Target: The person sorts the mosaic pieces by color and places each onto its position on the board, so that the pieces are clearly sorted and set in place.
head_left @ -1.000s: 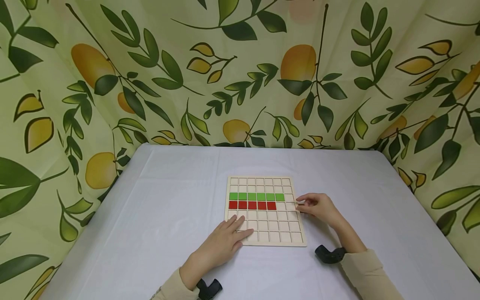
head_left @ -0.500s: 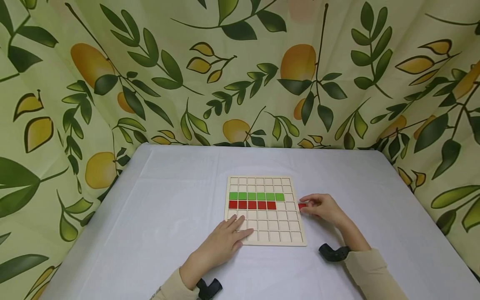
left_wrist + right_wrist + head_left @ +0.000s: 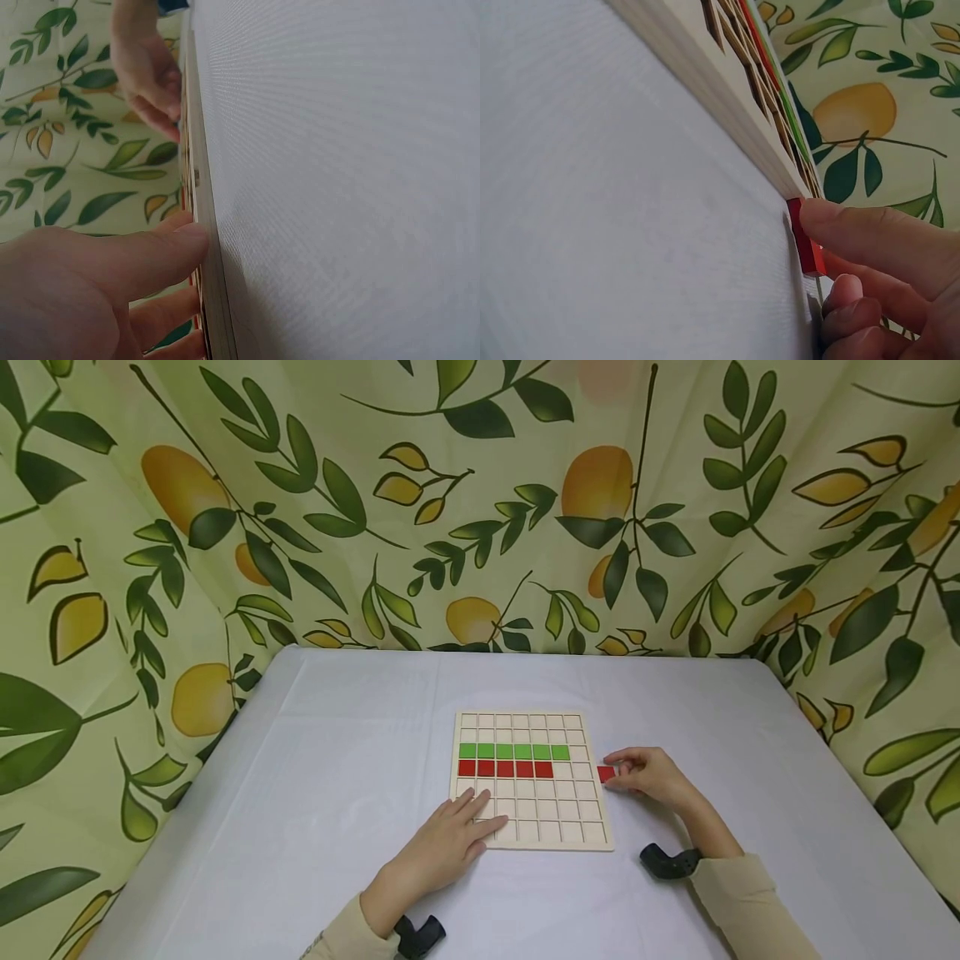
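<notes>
A square wooden grid board (image 3: 558, 835) lies on the table, with a row of green square tiles (image 3: 513, 752) above a row of red square tiles (image 3: 505, 769). My left hand (image 3: 444, 846) rests on the board's lower left corner, fingers spread and nearly straight; in the left wrist view its thumb (image 3: 184, 244) touches the board's edge. Just off the board's right edge, my right hand (image 3: 651, 774) pinches a loose red square tile (image 3: 605, 774) between thumb and index finger. From the right wrist view, this red tile (image 3: 806, 238) sits at the board's side, partly behind the thumb.
A white cloth (image 3: 360, 735) covers the table around the board. Leaf-and-fruit patterned curtains (image 3: 480, 527) hang behind and along both sides. Black devices (image 3: 670, 862) are strapped at both wrists, below light sleeves (image 3: 742, 893).
My right hand has shifted slightly right, away from the board's edge. The red tile at its fingertips has come into view. My left hand stays where it was.
</notes>
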{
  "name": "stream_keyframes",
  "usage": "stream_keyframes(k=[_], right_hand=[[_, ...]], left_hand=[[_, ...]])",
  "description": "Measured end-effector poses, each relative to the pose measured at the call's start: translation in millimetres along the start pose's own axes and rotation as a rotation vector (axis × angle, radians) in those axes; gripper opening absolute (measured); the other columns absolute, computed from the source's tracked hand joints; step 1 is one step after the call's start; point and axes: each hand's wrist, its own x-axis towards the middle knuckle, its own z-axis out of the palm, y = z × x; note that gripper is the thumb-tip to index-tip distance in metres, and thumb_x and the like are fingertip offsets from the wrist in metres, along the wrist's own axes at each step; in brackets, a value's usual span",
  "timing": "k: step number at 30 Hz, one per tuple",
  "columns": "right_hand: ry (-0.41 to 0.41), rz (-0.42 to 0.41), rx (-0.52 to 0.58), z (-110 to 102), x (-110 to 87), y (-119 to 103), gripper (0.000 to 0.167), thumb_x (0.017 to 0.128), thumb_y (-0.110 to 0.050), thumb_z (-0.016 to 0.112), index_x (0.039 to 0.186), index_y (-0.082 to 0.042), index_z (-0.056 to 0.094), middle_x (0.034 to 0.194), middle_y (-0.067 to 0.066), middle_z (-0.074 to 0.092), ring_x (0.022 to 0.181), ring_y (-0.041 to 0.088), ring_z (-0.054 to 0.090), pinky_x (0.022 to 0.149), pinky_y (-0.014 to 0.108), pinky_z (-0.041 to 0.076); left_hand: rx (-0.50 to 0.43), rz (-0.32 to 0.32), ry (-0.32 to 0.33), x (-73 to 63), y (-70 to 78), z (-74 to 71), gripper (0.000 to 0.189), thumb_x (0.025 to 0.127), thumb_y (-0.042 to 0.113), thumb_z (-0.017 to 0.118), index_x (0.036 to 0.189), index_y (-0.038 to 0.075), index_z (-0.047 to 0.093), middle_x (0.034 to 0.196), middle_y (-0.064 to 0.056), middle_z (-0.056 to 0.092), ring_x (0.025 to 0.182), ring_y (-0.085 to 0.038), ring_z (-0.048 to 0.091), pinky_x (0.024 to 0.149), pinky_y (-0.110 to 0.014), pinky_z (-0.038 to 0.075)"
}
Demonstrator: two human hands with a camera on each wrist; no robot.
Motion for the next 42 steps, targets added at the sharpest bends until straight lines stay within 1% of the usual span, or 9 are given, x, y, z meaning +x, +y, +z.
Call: stream_keyframes(k=[5,14,25,42], right_hand=[[0.001,0.026,-0.023,0.8,-0.4,0.0,0.045,0.077,-0.005,0.077,0.116,0.011,0.062,0.066,-0.003,0.047,0.055,0.006,0.041,0.049,0.019,0.034],[0.018,0.062,-0.011,1.4,-0.3,2.0,0.043,0.077,-0.004,0.076,0.115,0.011,0.063,0.064,-0.004,0.047,0.05,0.006,0.041,0.047,0.019,0.036],[0.029,0.061,-0.015,1.3,0.4,3.7,0.038,0.077,-0.004,0.077,0.109,0.011,0.065,0.062,-0.005,0.047,0.048,0.005,0.041,0.046,0.02,0.04],[0.019,0.014,0.008,-0.5,0.1,5.4,0.037,0.078,-0.005,0.076,0.109,0.012,0.063,0.062,-0.005,0.049,0.047,0.004,0.043,0.045,0.02,0.042]], left_hand=[[-0.002,0.002,0.003,0.4,0.2,-0.5,0.041,0.098,0.022,0.052,0.139,0.028,0.053,0.154,-0.01,0.042,0.144,-0.033,0.037,0.113,-0.053,0.039],[-0.012,-0.007,-0.01,1.1,0.1,0.1,0.041,0.098,0.022,0.052,0.138,0.029,0.053,0.154,-0.01,0.042,0.144,-0.033,0.037,0.113,-0.053,0.038],[-0.02,-0.013,-0.016,0.6,0.1,0.1,0.041,0.098,0.022,0.052,0.138,0.029,0.053,0.154,-0.01,0.042,0.145,-0.032,0.037,0.113,-0.053,0.038],[-0.018,-0.011,-0.016,0.1,-0.1,0.6,0.041,0.098,0.022,0.053,0.138,0.029,0.053,0.154,-0.01,0.042,0.145,-0.032,0.037,0.114,-0.053,0.037]])
